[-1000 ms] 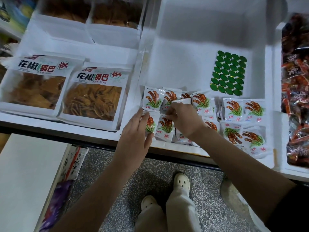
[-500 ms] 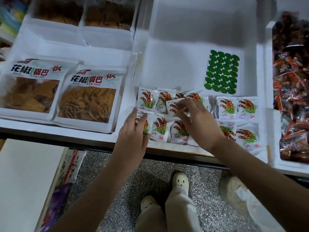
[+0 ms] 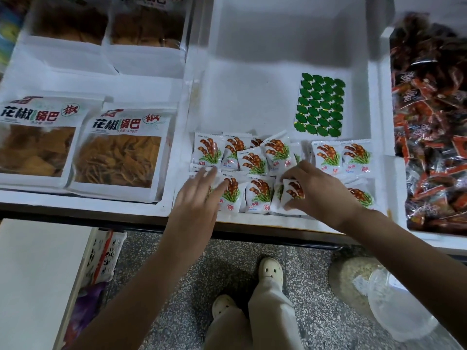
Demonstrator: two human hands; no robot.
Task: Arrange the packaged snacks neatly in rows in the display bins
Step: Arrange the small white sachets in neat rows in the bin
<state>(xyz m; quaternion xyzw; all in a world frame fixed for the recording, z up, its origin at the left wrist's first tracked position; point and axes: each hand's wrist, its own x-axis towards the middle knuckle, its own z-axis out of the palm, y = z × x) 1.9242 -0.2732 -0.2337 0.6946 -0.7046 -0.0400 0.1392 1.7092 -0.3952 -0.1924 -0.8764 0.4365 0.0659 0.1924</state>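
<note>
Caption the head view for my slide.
Right hand pinches a snack packet in the white bin; left hand open alongside.

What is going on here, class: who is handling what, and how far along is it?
A person stands at a row of white bins, sorting small packets in the middle bin. The right hand pinches one packet in the front row; the left hand lies flat on packets at the front left. Two rough rows fill the bin's front, with a few back-row packets lying crooked. A green sheet lies behind them.
</note>
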